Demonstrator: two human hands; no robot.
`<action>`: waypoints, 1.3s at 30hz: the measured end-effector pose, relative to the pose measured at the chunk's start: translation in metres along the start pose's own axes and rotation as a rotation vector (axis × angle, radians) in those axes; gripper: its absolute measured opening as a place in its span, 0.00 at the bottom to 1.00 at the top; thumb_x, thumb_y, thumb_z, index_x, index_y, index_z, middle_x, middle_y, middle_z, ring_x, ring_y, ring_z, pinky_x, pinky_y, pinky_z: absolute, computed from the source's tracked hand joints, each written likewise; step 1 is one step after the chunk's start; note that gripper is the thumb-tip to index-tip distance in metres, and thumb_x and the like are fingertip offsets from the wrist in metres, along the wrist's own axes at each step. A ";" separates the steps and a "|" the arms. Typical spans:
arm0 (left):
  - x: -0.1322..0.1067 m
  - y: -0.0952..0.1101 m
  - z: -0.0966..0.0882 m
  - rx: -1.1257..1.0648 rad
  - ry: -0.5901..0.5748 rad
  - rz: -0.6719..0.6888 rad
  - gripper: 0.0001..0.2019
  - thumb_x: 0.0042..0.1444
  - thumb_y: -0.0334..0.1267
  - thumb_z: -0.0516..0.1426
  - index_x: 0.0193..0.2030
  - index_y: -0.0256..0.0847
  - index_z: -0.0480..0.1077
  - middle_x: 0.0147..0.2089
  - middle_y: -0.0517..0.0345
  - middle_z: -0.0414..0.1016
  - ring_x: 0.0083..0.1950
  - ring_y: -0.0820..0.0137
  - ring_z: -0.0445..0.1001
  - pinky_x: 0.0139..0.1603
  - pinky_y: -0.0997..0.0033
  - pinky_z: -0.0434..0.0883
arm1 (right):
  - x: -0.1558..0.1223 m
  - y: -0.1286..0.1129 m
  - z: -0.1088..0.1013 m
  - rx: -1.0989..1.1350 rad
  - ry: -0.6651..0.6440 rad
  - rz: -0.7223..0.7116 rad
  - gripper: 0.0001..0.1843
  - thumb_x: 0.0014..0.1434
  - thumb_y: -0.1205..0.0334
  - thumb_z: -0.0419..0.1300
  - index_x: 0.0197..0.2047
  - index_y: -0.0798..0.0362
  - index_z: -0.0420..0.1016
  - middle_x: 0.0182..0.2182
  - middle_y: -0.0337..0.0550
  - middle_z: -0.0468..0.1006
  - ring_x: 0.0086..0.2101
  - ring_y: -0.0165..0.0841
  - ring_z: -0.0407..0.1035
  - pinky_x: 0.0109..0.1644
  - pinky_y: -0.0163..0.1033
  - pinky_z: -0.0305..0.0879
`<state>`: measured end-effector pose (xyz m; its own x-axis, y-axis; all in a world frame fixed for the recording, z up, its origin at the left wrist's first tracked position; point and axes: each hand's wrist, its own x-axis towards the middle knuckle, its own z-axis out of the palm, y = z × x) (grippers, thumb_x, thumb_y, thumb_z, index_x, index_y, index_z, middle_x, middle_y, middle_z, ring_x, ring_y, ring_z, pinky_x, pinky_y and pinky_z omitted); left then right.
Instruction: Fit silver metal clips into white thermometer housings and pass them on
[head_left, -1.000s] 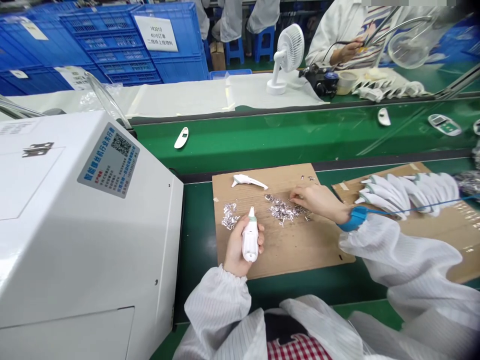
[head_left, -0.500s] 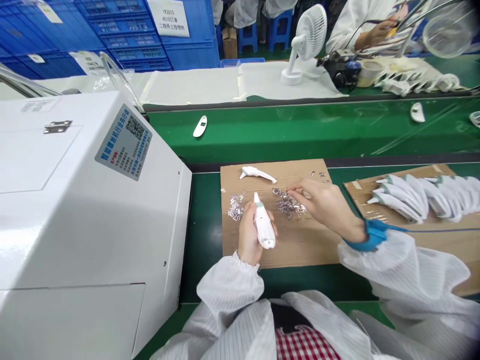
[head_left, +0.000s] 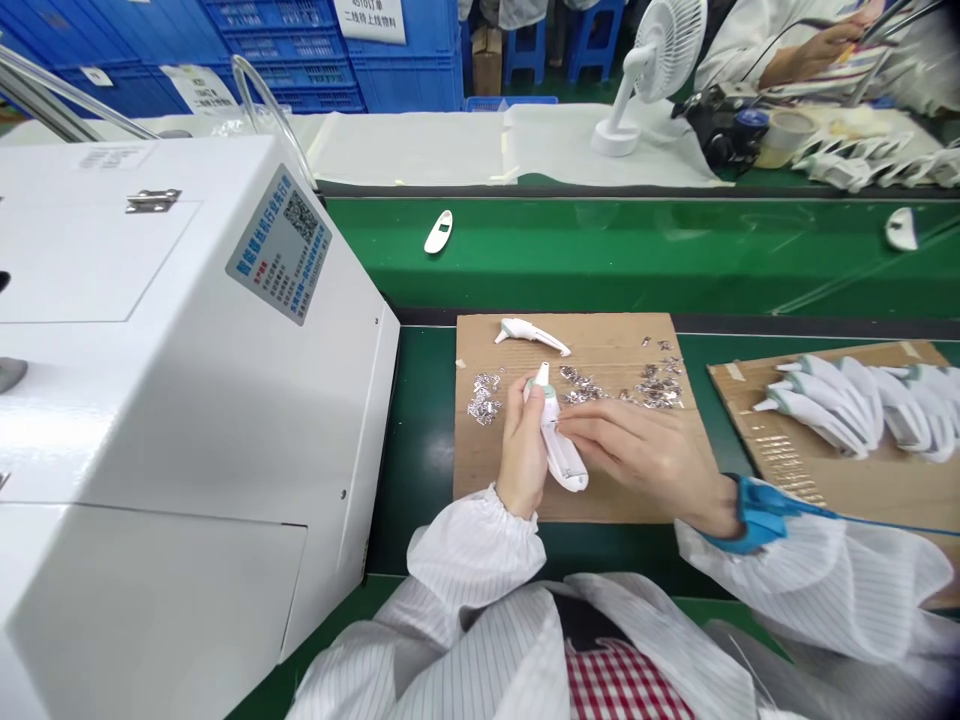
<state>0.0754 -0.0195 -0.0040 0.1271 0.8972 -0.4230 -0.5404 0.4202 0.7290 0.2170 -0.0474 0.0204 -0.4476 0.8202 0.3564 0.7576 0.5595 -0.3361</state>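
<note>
A cardboard sheet (head_left: 645, 480) lies on the tabletop (head_left: 420, 520), with a boxy machine (head_left: 187, 340) just to its left. To its right, a second cardboard sheet (head_left: 817, 490) carries a row of overlapping plastic casings (head_left: 832, 410). On the first sheet, a loose casing (head_left: 531, 335) lies toward the back, with one heap of metal scraps (head_left: 484, 403) to the left and another heap of metal scraps (head_left: 660, 388) to the right. A device casing (head_left: 559, 450) sits above the sheet, between the left hand (head_left: 521, 445) and the right hand (head_left: 637, 455). Behind all this runs a farther belt (head_left: 637, 255), carrying a small plastic part (head_left: 439, 232). Beyond it, a desk fan (head_left: 652, 70) stands on sheeting (head_left: 405, 148), and stacked crates (head_left: 397, 70) rise further back.
</note>
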 end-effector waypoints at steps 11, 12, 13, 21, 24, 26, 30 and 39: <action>0.006 0.001 -0.026 -0.090 -0.012 -0.202 0.11 0.61 0.46 0.54 0.42 0.40 0.64 0.26 0.64 0.65 0.20 0.76 0.66 0.19 0.78 0.63 | 0.024 0.007 0.014 0.172 -0.130 0.133 0.17 0.69 0.57 0.50 0.54 0.48 0.75 0.38 0.44 0.78 0.35 0.31 0.73 0.38 0.37 0.68; 0.008 0.003 -0.031 -0.066 -0.026 -0.213 0.12 0.61 0.47 0.53 0.44 0.41 0.63 0.26 0.64 0.66 0.19 0.73 0.68 0.17 0.77 0.63 | 0.034 0.012 0.018 0.114 -0.139 0.187 0.17 0.69 0.58 0.50 0.53 0.49 0.76 0.40 0.45 0.79 0.37 0.33 0.73 0.40 0.38 0.68; 0.009 0.006 -0.036 -0.044 -0.032 -0.210 0.14 0.61 0.48 0.53 0.47 0.42 0.62 0.26 0.64 0.67 0.19 0.71 0.69 0.15 0.76 0.64 | 0.046 0.018 0.024 0.045 -0.160 0.231 0.16 0.68 0.59 0.51 0.51 0.50 0.77 0.42 0.46 0.79 0.39 0.35 0.73 0.40 0.39 0.67; -0.001 0.021 -0.058 0.018 -0.034 -0.169 0.19 0.60 0.48 0.53 0.54 0.45 0.57 0.26 0.65 0.68 0.17 0.69 0.70 0.12 0.75 0.65 | 0.120 0.047 0.066 -0.231 -0.559 0.017 0.12 0.64 0.68 0.53 0.41 0.53 0.79 0.43 0.51 0.79 0.43 0.40 0.72 0.37 0.39 0.60; -0.003 0.021 -0.063 0.015 -0.035 -0.171 0.17 0.60 0.48 0.54 0.51 0.44 0.57 0.25 0.64 0.68 0.17 0.70 0.69 0.11 0.75 0.64 | 0.131 0.055 0.069 -0.227 -0.606 0.009 0.09 0.60 0.70 0.57 0.37 0.56 0.79 0.38 0.53 0.79 0.41 0.40 0.72 0.36 0.38 0.59; -0.002 0.020 -0.065 0.010 -0.041 -0.174 0.17 0.59 0.48 0.54 0.50 0.44 0.58 0.25 0.64 0.68 0.16 0.70 0.68 0.11 0.76 0.64 | 0.134 0.060 0.069 -0.224 -0.633 0.006 0.08 0.58 0.71 0.57 0.34 0.57 0.79 0.36 0.54 0.79 0.39 0.40 0.72 0.35 0.39 0.58; 0.002 0.017 -0.064 -0.010 -0.051 -0.202 0.16 0.59 0.48 0.54 0.50 0.43 0.59 0.25 0.64 0.68 0.16 0.71 0.68 0.12 0.76 0.64 | 0.128 0.063 0.069 -0.206 -0.643 0.029 0.09 0.60 0.69 0.56 0.36 0.57 0.79 0.37 0.53 0.79 0.37 0.39 0.72 0.36 0.39 0.59; 0.005 0.011 -0.061 -0.030 -0.059 -0.234 0.14 0.60 0.46 0.53 0.50 0.43 0.59 0.25 0.63 0.69 0.16 0.71 0.67 0.12 0.76 0.64 | 0.104 0.070 0.068 -0.120 -0.543 0.115 0.10 0.64 0.62 0.54 0.43 0.50 0.76 0.46 0.44 0.78 0.43 0.38 0.72 0.38 0.39 0.59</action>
<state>0.0191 -0.0187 -0.0306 0.2993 0.7827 -0.5457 -0.5153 0.6139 0.5980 0.1910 0.0855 -0.0255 -0.5153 0.8364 -0.1867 0.8503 0.4716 -0.2338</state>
